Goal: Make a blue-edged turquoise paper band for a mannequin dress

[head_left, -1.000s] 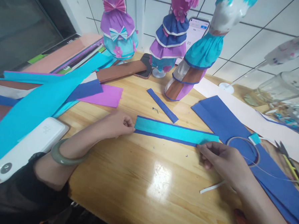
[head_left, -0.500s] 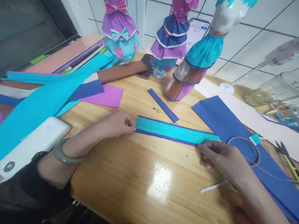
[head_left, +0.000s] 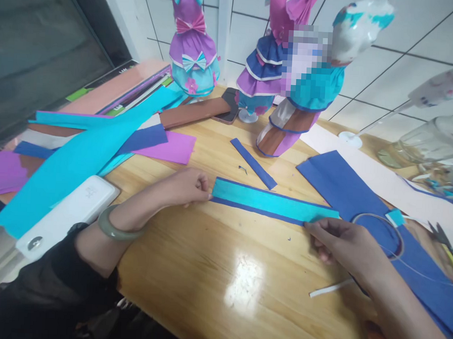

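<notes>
A turquoise crepe paper strip with dark blue borders along both long edges stretches between my hands, just over the wooden table. Its lower left corner is pinched by my left hand, which has a jade-coloured bangle on the wrist. My right hand is closed on the lower edge near the right end, thumb on top and the other fingers curled under. Behind the strip lies a narrow dark blue strip. To the right, a folded dark blue sheet has a roll of thin tape resting on it.
Three paper-dressed figures stand along the tiled wall. Coloured paper sheets and a white power bank lie at left. Scissors, a pale paper sheet and a glass jar are at right. A white strip lies near my right wrist.
The view has shifted slightly left and up, so everything sits a little further right and lower. Both hands keep the same grip on the bordered strip.
</notes>
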Demonstrator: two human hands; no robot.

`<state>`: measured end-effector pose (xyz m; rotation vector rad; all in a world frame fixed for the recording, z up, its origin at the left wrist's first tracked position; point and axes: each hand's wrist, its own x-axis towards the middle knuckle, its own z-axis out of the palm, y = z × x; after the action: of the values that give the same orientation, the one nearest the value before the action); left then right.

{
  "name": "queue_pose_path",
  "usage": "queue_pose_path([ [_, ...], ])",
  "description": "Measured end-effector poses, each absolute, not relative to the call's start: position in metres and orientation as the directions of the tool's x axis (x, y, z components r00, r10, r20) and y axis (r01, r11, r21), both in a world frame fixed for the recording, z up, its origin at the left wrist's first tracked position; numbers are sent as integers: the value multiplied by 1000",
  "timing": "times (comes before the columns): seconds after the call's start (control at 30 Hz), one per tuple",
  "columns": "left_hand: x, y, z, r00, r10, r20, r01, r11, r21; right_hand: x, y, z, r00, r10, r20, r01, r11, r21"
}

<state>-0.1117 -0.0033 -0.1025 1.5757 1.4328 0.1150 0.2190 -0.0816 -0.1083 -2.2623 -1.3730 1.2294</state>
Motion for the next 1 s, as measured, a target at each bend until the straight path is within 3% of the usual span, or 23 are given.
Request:
queue_pose_path([
  [0.17,-118,-1,-102,398,763,-509,651,155,743,221,-83,-109,185,822,-538,628,-520,-579],
  [0.23,-114,-5,-99,401,817,-415,646,69,760,220,-83,-109,174,830,-530,636,-506,-583],
  [0.33,-94,-20,-98,391,920,-27,684,-271,677,220,-83,-109,162,836,-524,645,-492,-585],
  [0.43,-69,-39,-108,728,648,224,482,-717,504,220,-83,-110,148,848,-510,648,-473,-597],
  [0.5,-58,-49,-120,858,468,213,372,-851,370,220,-82,-111,142,853,-503,653,-463,-600],
  [0.57,-53,-53,-131,890,423,170,372,-889,266,220,-82,-112,140,854,-502,661,-458,-594],
  [0.73,-56,-52,-138,890,434,141,413,-898,151,217,-81,-108,164,847,-506,657,-476,-584],
  [1.0,-36,-56,-120,880,420,221,428,-904,14,213,-81,-106,155,853,-499,621,-477,-622],
])
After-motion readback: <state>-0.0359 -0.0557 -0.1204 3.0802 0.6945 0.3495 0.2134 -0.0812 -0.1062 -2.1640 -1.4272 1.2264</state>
